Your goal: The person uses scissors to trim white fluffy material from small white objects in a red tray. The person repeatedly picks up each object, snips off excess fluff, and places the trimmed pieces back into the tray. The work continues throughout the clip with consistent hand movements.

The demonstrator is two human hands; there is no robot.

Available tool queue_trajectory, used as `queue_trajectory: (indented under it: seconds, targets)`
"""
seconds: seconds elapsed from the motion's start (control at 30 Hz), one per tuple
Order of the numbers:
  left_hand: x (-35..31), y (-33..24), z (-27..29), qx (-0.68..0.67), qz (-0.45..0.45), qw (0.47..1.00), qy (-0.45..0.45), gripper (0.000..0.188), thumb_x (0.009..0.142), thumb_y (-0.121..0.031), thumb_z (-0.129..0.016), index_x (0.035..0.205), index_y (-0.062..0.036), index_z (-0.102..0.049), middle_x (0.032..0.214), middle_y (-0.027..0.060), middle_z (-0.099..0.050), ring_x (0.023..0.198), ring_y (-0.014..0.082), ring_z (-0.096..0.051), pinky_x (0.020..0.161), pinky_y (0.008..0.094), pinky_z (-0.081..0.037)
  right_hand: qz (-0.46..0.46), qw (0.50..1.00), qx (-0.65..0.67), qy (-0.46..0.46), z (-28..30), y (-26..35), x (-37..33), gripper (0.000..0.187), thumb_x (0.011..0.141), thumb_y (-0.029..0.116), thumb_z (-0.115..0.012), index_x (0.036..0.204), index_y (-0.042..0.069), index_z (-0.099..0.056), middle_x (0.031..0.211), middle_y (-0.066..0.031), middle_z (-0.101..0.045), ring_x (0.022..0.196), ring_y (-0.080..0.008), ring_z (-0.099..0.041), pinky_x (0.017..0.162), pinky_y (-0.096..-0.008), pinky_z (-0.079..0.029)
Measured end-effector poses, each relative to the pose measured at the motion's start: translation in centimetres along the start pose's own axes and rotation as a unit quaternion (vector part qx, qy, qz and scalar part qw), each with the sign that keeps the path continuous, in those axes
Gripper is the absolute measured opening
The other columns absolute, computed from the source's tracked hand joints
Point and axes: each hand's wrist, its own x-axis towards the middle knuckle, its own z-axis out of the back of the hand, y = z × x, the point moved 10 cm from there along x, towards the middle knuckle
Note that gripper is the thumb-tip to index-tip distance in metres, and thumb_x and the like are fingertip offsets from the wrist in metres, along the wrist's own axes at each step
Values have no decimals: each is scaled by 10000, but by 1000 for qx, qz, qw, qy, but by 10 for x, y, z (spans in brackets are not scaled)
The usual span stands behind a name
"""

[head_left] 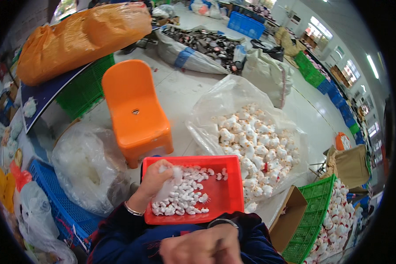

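Note:
A red tray rests at my lap, with many small white stuffed pieces spread over its left and middle part. Over the tray's left side, my left hand is closed around a wad of white fluffy stuffing, which hangs down over the pieces. My right hand is near the lower edge of the view, close to the camera and blurred. Its fingers are curled in; what they hold, if anything, is hidden.
An orange chair stands beyond the tray. A clear bag of white plush parts lies to the right, a clear bag of stuffing to the left. A green crate and cardboard box flank me on the right, a blue crate on the left.

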Motion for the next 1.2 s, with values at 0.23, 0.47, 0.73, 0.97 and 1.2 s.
queue_trajectory:
  seconds: [0.23,0.47,0.73,0.97,1.2]
  targets:
    - [0,-7,4,-37,-33,999,-8,76,951,-71,-647,1025,-60,-639,931,21,-692,823,95,-655,733,254,-535,-385,897,-132,-174,48,-37,-76,603,873,630,-720,1029,54,-642,1137,-135,-568,1078,-278,-536,950,-422,-427]
    - [-4,3,-13,-35,18,999,24,100,965,-88,-658,1054,-45,-646,915,4,-678,791,63,-627,710,226,-520,-423,741,-102,-511,71,21,-203,268,1034,272,-575,1138,25,-582,985,-101,-700,904,-191,-679,821,-313,-511]
    - [-5,18,-29,-60,72,994,62,83,975,-99,-660,1047,-60,-645,898,22,-682,701,61,-615,612,213,-500,-409,655,-148,-618,83,56,-290,374,886,177,-794,1175,4,-633,953,-97,-701,685,-89,-544,583,-231,-418]
    - [-4,24,-28,-35,63,996,42,93,969,-115,-682,1036,-57,-653,935,18,-672,759,62,-624,671,222,-514,-608,391,-605,-333,99,83,-283,515,783,235,-859,1197,4,-660,863,-150,-661,770,-345,-656,723,-402,-538]
    - [-3,25,-28,22,34,998,41,105,966,-111,-689,1042,-41,-674,971,-13,-651,816,46,-607,721,213,-504,-668,417,-536,-305,105,89,-264,508,753,297,-863,1152,34,-691,959,-152,-641,967,-349,-645,803,-418,-519]
